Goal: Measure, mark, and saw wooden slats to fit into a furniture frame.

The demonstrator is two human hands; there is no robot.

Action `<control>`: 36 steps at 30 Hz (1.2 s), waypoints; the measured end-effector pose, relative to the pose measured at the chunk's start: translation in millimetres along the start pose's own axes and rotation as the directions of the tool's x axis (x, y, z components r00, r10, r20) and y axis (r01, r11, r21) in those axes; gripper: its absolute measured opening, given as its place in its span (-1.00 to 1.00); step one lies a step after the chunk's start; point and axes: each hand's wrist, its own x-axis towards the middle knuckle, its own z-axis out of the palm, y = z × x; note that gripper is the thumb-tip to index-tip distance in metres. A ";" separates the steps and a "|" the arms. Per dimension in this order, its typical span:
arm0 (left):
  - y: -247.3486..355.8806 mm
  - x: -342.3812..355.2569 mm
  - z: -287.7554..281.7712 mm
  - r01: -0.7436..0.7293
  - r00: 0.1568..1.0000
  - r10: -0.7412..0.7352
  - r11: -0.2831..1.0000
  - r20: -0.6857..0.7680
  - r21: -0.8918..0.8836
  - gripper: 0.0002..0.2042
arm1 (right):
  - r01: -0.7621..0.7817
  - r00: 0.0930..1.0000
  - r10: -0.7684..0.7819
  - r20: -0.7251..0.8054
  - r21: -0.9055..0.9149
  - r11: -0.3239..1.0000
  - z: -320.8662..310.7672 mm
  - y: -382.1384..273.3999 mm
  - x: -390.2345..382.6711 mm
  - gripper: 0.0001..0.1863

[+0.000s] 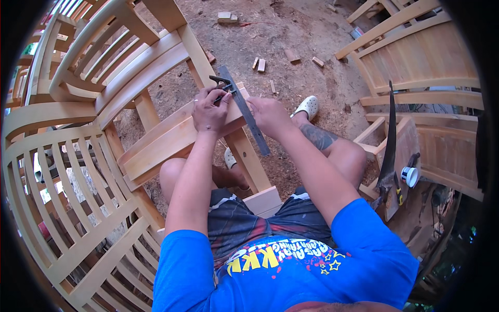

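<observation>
Looks like your left hand (210, 110) is pinching the combination square (245, 112) to steady it across the wooden rail (232, 116), right hand (270, 118) curled alongside (can't tell on what).

From the head, the fisheye view faces steeply down and forward, close over the blue shirt (322, 283), past the edges of the wooden frame (246, 160).

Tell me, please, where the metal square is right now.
In the head view, the metal square lies across a wooden board, slightly above centre, between the left hand and the right hand.
</observation>
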 end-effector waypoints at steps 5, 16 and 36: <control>-6.4 -1.5 -3.6 -0.026 0.999 0.025 0.999 -0.030 -0.022 -0.84 | 0.055 0.996 -0.052 -0.079 0.034 0.998 -2.2 -13.1 -24.2 -0.76; -3.8 -9.7 -7.9 0.008 1.000 -0.008 1.000 0.003 0.002 -0.85 | 0.046 0.997 -0.044 -0.061 0.025 0.999 6.2 -16.7 -8.1 -0.76; 5.7 -8.0 -5.4 0.003 1.000 -0.003 1.000 0.011 -0.023 -0.85 | -0.085 0.996 0.086 -0.014 0.060 0.995 -4.0 -20.3 -8.4 -0.76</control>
